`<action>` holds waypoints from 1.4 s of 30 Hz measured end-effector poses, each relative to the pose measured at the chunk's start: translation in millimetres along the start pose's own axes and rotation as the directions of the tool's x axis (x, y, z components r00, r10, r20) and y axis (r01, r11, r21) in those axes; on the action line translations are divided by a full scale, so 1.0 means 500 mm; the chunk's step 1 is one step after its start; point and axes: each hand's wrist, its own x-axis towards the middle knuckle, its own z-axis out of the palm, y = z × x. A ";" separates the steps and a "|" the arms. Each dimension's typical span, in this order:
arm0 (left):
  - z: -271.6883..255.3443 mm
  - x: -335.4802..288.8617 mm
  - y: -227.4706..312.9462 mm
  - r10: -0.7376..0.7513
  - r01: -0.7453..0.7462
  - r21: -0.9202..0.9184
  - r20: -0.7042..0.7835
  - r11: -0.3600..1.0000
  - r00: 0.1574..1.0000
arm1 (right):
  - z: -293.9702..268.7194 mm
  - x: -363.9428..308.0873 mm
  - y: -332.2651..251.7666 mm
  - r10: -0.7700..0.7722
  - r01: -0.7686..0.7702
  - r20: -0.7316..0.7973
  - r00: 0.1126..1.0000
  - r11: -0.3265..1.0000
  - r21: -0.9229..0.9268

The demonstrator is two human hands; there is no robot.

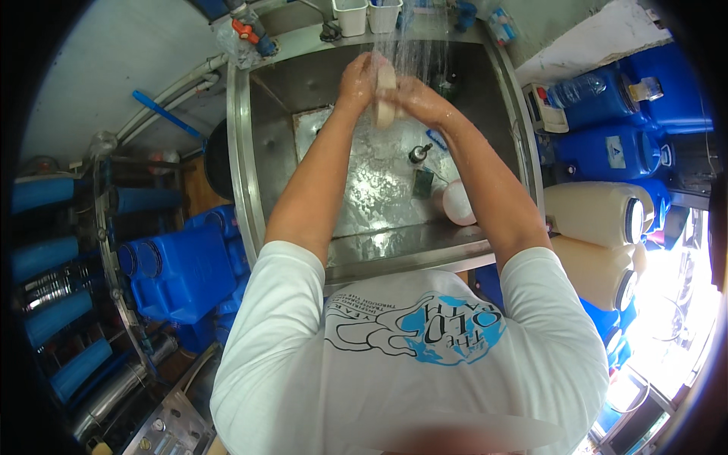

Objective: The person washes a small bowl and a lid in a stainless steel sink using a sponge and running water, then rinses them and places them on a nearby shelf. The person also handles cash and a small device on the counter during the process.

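Observation:
A pale cream, rounded thing [385,106], seen nearly edge-on, is held upright over the steel sink [241,152]; its kind I cannot make out. My left hand [356,83] grips it from one side. From the other side my right hand [418,100] is closed against it, the fingers partly hidden. Streams of water [417,45] fall around both hands. Below them, in the wet basin, lie a small dark bottle-like object [419,154], a dark green pad [422,183] and a pale pinkish round container [459,203] close to my right forearm.
Two white tubs [350,18] stand on the back ledge, near an orange-handled valve [245,31]. Blue jerrycans [186,265] crowd the left side. Cream jerrycans [595,212] and blue drums [607,155] stand at the right. A rack with blue rollers [57,318] is far left.

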 end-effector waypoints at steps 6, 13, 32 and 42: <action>0.044 0.000 0.042 0.189 -0.195 0.291 0.046 0.937 0.981 | -0.008 -0.014 0.019 0.099 -0.017 -0.073 0.992 0.693 0.721; 0.049 0.002 0.032 0.117 -0.116 0.103 -0.009 0.988 0.993 | -0.008 -0.011 0.015 0.090 0.042 -0.111 0.990 0.556 0.830; -0.024 -0.110 -0.056 -0.460 0.333 -0.913 0.196 0.237 0.866 | 0.029 0.013 0.029 -0.020 0.102 -0.131 0.991 0.747 0.657; -0.016 -0.088 0.027 -0.233 0.304 -0.812 0.213 0.498 0.949 | -0.001 -0.109 0.156 0.002 0.090 -0.109 0.994 0.547 0.832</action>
